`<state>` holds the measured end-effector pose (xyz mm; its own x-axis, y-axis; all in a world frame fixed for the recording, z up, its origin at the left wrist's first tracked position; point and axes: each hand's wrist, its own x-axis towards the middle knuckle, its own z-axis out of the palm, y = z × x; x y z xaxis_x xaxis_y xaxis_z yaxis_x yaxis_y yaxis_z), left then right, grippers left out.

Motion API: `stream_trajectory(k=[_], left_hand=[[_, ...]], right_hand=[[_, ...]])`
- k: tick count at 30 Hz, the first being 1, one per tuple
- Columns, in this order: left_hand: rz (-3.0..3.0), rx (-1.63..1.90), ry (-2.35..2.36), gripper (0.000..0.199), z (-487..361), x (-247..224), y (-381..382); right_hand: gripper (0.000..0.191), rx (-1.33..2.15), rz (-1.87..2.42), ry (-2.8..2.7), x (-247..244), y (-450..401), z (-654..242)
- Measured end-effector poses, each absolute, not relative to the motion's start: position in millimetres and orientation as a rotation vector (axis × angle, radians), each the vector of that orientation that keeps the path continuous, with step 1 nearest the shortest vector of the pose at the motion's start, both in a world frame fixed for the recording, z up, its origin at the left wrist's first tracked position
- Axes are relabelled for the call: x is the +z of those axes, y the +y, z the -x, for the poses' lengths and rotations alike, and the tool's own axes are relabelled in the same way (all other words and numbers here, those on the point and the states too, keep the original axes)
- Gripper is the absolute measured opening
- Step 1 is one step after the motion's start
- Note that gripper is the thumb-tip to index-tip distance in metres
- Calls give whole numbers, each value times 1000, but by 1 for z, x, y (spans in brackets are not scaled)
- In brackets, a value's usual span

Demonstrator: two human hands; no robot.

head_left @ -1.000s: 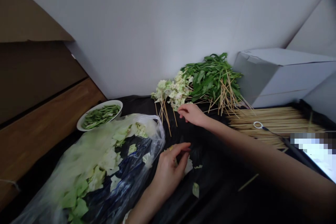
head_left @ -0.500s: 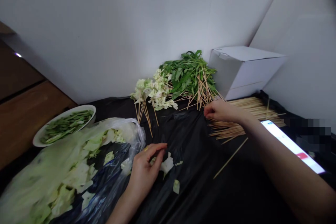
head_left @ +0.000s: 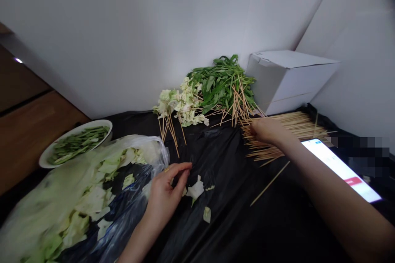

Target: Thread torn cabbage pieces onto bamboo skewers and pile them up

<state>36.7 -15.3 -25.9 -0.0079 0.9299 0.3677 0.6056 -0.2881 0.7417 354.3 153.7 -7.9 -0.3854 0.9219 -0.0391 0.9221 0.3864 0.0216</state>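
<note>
My right hand (head_left: 266,130) lies over the left end of a pile of bamboo skewers (head_left: 296,125), fingers curled down and their tips hidden; whether one is gripped I cannot make out. My left hand (head_left: 168,191) hovers over the black plastic sheet (head_left: 228,197), thumb and forefinger drawn together with nothing visible between the tips. Just right of it lie a torn cabbage piece (head_left: 196,190) and a smaller scrap (head_left: 207,214). Left of that hand, a clear plastic bag (head_left: 148,141) spreads open around loose cabbage leaves (head_left: 92,201).
Behind are cabbage skewers (head_left: 189,104) and leafy green skewers (head_left: 219,84), beside a white box (head_left: 296,76). A white bowl (head_left: 45,160) of cut green stems stands left. A single skewer (head_left: 270,183) and a lit phone (head_left: 342,170) lie right, the phone partly behind my forearm.
My right hand has shifted slightly right, from the edge of the skewer pile onto it, and its fingers now curl downward. My left hand has drifted a little left and up.
</note>
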Motion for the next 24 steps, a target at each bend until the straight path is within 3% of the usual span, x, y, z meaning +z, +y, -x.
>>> stream_trajectory(k=[9, 18, 24], left_hand=[[-1863, 1173, 1712, 19, -24, -29, -13], [-1936, 731, 1719, 18, -17, -20, -13], [-1867, 601, 1741, 19, -9, -12, -14]], right_hand=[[24, 54, -1512, 2584, 9, 138, -324], [23, -248, -987, 3432, 56, 64, -279], [18, -459, -843, 3669, 61, 38, -266]])
